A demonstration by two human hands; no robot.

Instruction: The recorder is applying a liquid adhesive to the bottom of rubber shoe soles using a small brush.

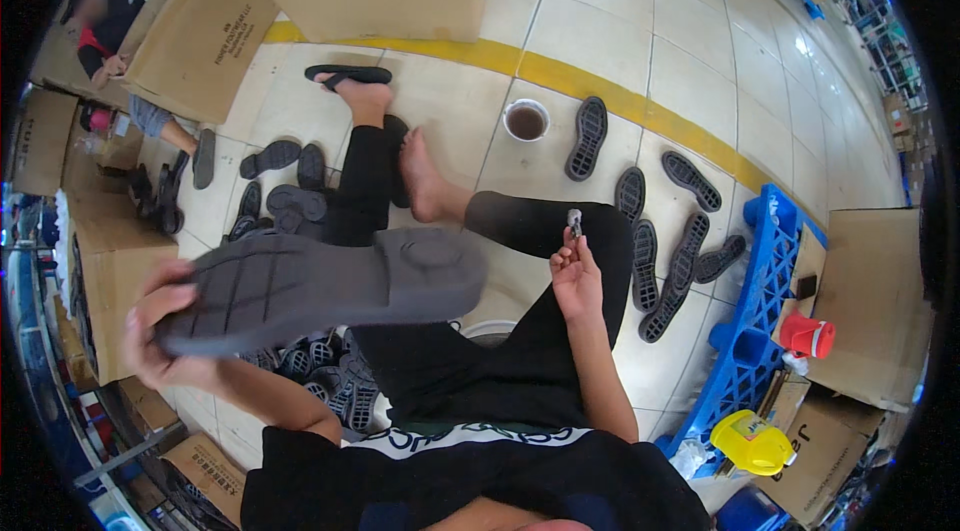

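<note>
Hands (pixel 160 321) (pixel 575 276) hold one sole (pixel 320 286), one tool (pixel 575 223).

Single head-worn fisheye view, looking steeply down from the seated person's head over their lap and legs to the tiled floor (pixel 600 11). The left hand (pixel 160 326) and right hand (pixel 577 276) lie close beneath the lens; straight floor lines bow toward the dark circular rim.

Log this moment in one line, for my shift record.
left hand: holds grey shoe sole | right hand: pinches small tool | seated on floor
</note>
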